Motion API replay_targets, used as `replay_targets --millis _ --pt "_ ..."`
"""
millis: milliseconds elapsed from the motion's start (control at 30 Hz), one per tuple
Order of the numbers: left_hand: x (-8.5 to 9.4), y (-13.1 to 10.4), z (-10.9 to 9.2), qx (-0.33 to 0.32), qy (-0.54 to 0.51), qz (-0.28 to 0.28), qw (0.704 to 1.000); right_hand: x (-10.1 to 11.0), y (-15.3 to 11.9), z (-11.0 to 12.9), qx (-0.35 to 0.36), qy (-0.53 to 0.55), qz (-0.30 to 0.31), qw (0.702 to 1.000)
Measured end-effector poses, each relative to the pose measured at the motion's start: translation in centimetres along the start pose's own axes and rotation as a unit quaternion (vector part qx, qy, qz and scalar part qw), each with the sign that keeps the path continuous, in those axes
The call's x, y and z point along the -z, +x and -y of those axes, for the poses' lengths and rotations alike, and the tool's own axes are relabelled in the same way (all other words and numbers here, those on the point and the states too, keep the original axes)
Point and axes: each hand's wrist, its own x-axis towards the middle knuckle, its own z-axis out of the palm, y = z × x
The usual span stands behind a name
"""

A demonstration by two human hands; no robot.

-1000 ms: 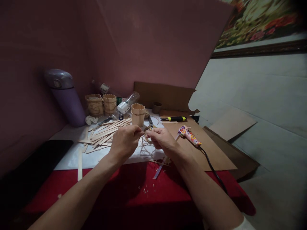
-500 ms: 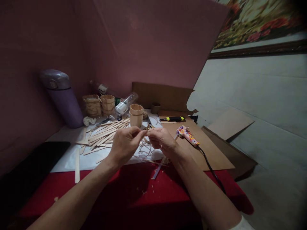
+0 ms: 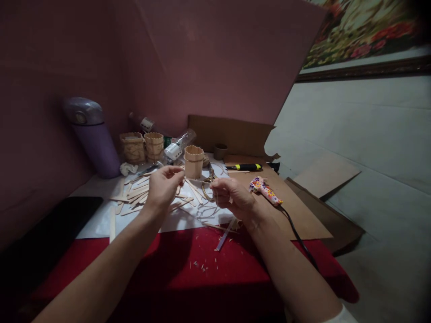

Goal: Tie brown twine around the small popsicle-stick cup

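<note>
A thin piece of string (image 3: 198, 181) runs nearly level between my two hands above the table. My left hand (image 3: 164, 186) pinches one end between thumb and fingers. At the other end, my right hand (image 3: 232, 193) has its fingers curled closed on the string. Just behind it stands an upright cup made of craft sticks (image 3: 193, 163). Scissors (image 3: 206, 188) lie beside my right hand, partly covered by it. Loose craft sticks (image 3: 136, 195) are piled behind my left hand on the white paper (image 3: 97, 224).
At the right, a flower-patterned glue gun (image 3: 266, 190) and a utility knife (image 3: 247, 167) rest on cardboard (image 3: 299, 224). A purple bottle (image 3: 96, 143), two stick-covered cups (image 3: 154, 147) and a clear plastic bottle (image 3: 180, 144) stand or lie at the back left.
My hands, close together before, have moved apart, my left hand going left and slightly up. The string now shows stretched between them. The view has shifted slightly.
</note>
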Motion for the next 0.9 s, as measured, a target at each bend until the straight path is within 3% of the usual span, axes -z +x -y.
replay_targets --millis 67,133,167,267,367,600,900 --pt "-0.1 -0.3 -0.1 -0.124 0.106 -0.069 0.984 -0.1 0.0 -0.1 0.007 -0.022 -0.01 1.0" --pt "-0.4 -0.9 -0.2 -0.179 0.15 -0.043 0.971 -0.3 0.0 -0.3 0.011 -0.049 -0.026 0.998" --pt "-0.6 -1.2 -0.2 -0.163 0.14 0.009 0.977 -0.4 0.1 -0.3 0.011 -0.061 -0.032 0.998" --pt "-1.3 -1.8 -0.2 -0.029 0.058 0.187 0.98 -0.6 0.1 -0.4 0.014 -0.088 -0.044 0.995" --pt "-1.5 -1.9 -0.4 0.033 0.01 0.275 0.961 -0.5 0.2 -0.5 0.012 -0.107 -0.037 0.994" --pt "-1.4 -2.0 -0.6 0.08 -0.014 0.246 0.966 -0.7 0.0 -0.4 0.01 -0.143 -0.025 0.989" --pt "-1.4 -1.7 -0.4 0.088 -0.063 0.237 0.966 -0.8 -0.2 -0.1 0.001 -0.155 -0.008 0.988"
